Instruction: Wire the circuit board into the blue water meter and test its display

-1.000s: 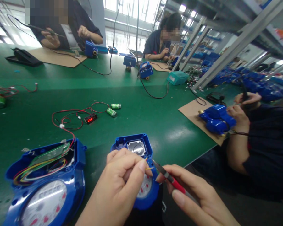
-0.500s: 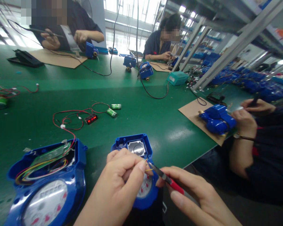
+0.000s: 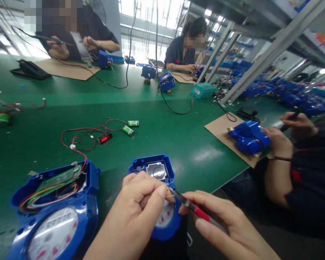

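Note:
My left hand point(image 3: 137, 207) is closed in a pinch on thin wires point(image 3: 171, 196), a yellow one among them, above a blue water meter point(image 3: 166, 231). The meter's upper compartment is uncovered, and my hand hides part of its dial. My right hand point(image 3: 219, 224) grips a pair of pliers point(image 3: 193, 209) with dark jaws and red-and-grey handles. Their tips are at the wires, close to my left fingertips; whether the jaws are closed on a wire I cannot tell. To the left stands a second blue water meter point(image 3: 93, 202), its compartment showing a green circuit board point(image 3: 61, 177) and coloured wires.
Red wires lead from the left meter to a small red-lit display point(image 3: 105, 138) beside green batteries point(image 3: 128, 130). At right, a co-worker's hands work at a blue meter point(image 3: 249, 139) on cardboard point(image 3: 219, 126). Two more people sit across the green table point(image 3: 162, 108); a metal shelf post point(image 3: 271, 54) rises at right.
My hands, the wires and the pliers have hardly moved. The digits on the red display differ. The far-left co-worker's hand and the right co-worker's hands have shifted slightly.

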{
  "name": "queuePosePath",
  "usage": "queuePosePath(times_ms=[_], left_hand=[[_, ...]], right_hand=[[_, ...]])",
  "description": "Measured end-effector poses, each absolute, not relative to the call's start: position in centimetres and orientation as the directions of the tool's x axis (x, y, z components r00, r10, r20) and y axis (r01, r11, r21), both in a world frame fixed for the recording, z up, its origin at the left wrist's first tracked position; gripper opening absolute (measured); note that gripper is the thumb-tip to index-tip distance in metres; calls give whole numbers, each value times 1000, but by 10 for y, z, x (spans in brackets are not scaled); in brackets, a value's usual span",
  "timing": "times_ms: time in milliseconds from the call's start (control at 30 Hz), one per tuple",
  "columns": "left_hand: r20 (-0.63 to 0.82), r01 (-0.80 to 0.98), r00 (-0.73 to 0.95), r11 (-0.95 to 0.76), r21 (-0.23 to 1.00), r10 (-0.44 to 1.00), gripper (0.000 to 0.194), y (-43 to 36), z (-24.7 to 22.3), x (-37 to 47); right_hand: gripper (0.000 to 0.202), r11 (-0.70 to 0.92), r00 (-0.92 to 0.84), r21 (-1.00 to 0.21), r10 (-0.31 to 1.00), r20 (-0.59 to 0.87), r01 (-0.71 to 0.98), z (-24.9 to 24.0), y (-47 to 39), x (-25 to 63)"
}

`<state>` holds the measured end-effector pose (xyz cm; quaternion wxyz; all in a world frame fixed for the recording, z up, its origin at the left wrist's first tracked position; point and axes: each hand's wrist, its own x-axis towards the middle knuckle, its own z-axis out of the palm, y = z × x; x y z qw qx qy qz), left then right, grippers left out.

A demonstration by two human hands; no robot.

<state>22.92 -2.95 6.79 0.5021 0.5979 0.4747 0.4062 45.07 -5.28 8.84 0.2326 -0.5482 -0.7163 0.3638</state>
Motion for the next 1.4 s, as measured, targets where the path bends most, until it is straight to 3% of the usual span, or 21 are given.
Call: queuePosePath(times_ms=[1067,1400], left_hand=[[-2,226,246,-55,972,969,32,-30,65,227],[6,199,271,-62,978,963,35,-28,68,229]], right_hand=[[36,156,-274,-773,961,-24,614,99,-48,440],[38,58,-196,-784,977,-82,619,94,-53,445]])
